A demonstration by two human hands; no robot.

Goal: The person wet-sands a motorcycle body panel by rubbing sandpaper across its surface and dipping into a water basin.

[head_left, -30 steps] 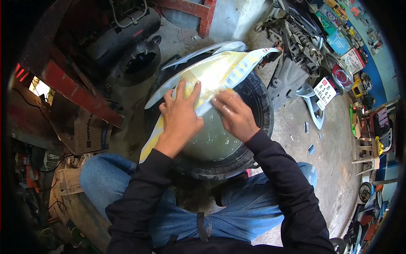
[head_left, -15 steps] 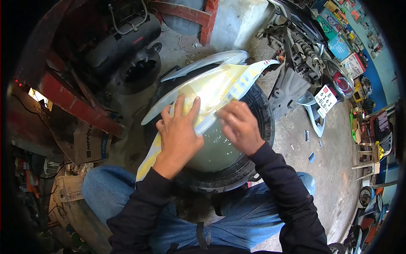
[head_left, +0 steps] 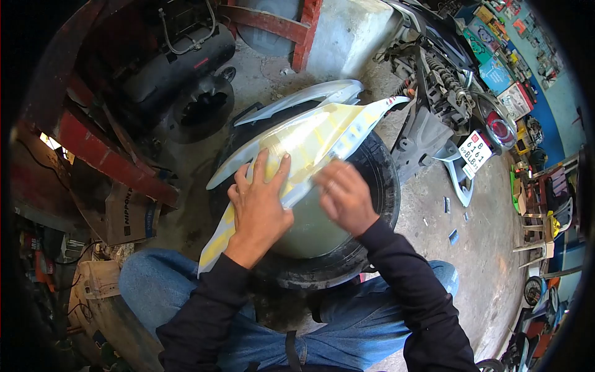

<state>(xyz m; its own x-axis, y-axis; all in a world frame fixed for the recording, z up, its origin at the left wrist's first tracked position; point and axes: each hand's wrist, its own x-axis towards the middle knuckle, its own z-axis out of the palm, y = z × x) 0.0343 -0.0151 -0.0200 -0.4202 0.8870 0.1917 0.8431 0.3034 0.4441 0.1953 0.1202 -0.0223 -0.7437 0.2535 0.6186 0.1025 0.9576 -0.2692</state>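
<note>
Panel (head_left: 310, 139) under L hand (head_left: 260, 208); cardbd (head_left: 137, 218) reads "NIPPON".

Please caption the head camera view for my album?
Left hand spread on a yellow-and-white panel, right hand at its near side, over a black tub.

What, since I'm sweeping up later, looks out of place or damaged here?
Small blue scraps lie loose on the floor, right of the black tub, like dropped litter. The panel under the left hand also looks patchy, its yellow and white finish uneven.
</note>
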